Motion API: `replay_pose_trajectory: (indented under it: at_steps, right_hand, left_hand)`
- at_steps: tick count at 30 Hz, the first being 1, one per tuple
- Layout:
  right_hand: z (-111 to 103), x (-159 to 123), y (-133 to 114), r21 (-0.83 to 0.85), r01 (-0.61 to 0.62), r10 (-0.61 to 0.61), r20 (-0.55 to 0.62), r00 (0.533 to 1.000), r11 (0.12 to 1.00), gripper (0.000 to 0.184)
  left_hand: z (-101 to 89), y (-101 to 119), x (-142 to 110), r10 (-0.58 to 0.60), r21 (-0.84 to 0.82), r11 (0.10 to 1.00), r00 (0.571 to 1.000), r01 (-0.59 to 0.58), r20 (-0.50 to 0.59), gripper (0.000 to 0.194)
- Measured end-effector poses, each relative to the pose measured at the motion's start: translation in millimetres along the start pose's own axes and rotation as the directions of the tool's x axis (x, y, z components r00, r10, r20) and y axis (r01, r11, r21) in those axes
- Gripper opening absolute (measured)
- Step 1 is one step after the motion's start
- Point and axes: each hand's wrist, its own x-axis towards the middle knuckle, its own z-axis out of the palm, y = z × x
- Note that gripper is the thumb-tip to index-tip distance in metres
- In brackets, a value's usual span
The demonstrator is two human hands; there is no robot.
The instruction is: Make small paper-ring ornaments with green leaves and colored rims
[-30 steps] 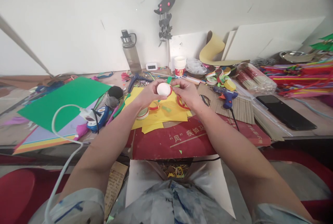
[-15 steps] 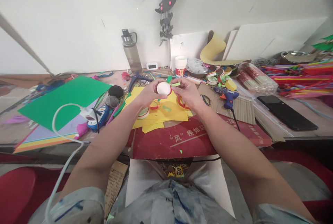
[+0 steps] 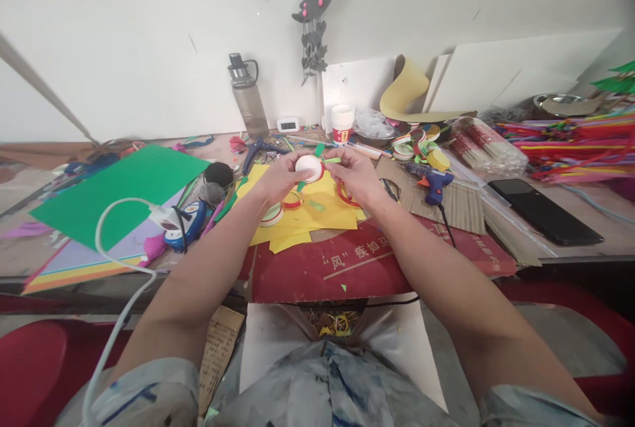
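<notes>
Above the yellow paper sheets (image 3: 327, 205), a small round white disc (image 3: 308, 166) with a red rim and green paper pieces at its edge is held up. My left hand (image 3: 280, 179) is closed on the disc's left side, thumb across its face. On the right side, my right hand (image 3: 355, 174) pinches a light green paper strip (image 3: 333, 160) at the rim. Below them lie a white ring with a red edge (image 3: 272, 215) and a red ring (image 3: 347, 194), partly hidden by my right hand.
A blue glue gun (image 3: 436, 184) rests on corrugated cardboard (image 3: 464, 209) at right, near a black phone (image 3: 546, 211). Behind stand a paper cup (image 3: 342, 124) and a water bottle (image 3: 249, 100). Green paper (image 3: 119, 189) and a white cable (image 3: 102, 235) lie at left.
The disc has turned and tilted slightly in my hands, and a green piece now shows below it. My left thumb has moved onto its face. The whole view has shifted a little.
</notes>
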Motion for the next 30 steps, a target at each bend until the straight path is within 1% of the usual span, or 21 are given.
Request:
replay_pose_trajectory:
  at_steps: [3,7,10,13,15,17,19,20,22,24,27,28,30]
  right_hand:
    - [0,-1,1,-0.030,-0.003,0.002,-0.026,1.000,1.000,0.032]
    - [-2,-2,2,-0.108,-0.060,0.051,-0.080,0.995,0.992,0.024]
    - [-4,-2,4,-0.203,-0.076,0.064,-0.063,0.996,0.976,0.014]
    - [-3,-2,6,-0.280,-0.071,0.070,-0.016,0.997,0.957,0.006]
    - [-1,-3,6,-0.282,-0.079,0.091,0.029,0.995,0.956,0.008]
    - [2,-6,5,-0.286,-0.106,0.135,0.086,0.987,0.952,0.011]
    - [6,-9,5,-0.338,-0.115,0.169,0.136,0.976,0.934,0.012]
    - [7,-11,5,-0.383,-0.101,0.169,0.148,0.975,0.918,0.011]
    - [9,-14,5,-0.480,-0.045,0.133,0.151,0.979,0.876,0.012]
    - [9,-16,5,-0.546,-0.012,0.115,0.155,0.981,0.838,0.015]
    - [8,-17,6,-0.564,-0.036,0.165,0.180,0.970,0.825,0.017]
    - [8,-17,7,-0.561,-0.047,0.178,0.181,0.967,0.827,0.017]
    - [7,-17,8,-0.554,-0.053,0.169,0.161,0.972,0.831,0.015]
  left_hand:
    - [0.5,-1,1,-0.010,-0.021,1.000,1.000,0.010,-0.008,0.064]
    - [-3.2,3,3,0.005,-0.012,1.000,1.000,-0.006,-0.028,0.065]
    - [-14.1,6,6,0.033,0.090,0.996,0.993,-0.023,-0.113,0.065]
    - [-30.1,10,9,0.037,0.251,0.968,0.980,0.013,-0.195,0.052]
    - [-40.4,12,10,0.042,0.366,0.929,0.972,0.047,-0.233,0.046]
    - [-48.9,12,11,0.029,0.426,0.900,0.964,0.090,-0.265,0.041]
    - [-55.2,9,12,0.021,0.472,0.872,0.954,0.128,-0.298,0.038]
    - [-57.8,7,12,0.017,0.495,0.856,0.951,0.146,-0.308,0.037]
    - [-62.2,3,14,0.015,0.559,0.813,0.952,0.166,-0.304,0.033]
    - [-66.2,-2,14,0.014,0.648,0.741,0.961,0.175,-0.275,0.029]
    - [-70.9,-9,15,0.047,0.779,0.605,0.969,0.165,-0.242,0.024]
    - [-71.4,-10,15,0.061,0.800,0.579,0.970,0.158,-0.236,0.022]
    - [-69.7,-9,16,0.104,0.809,0.571,0.967,0.135,-0.234,0.020]
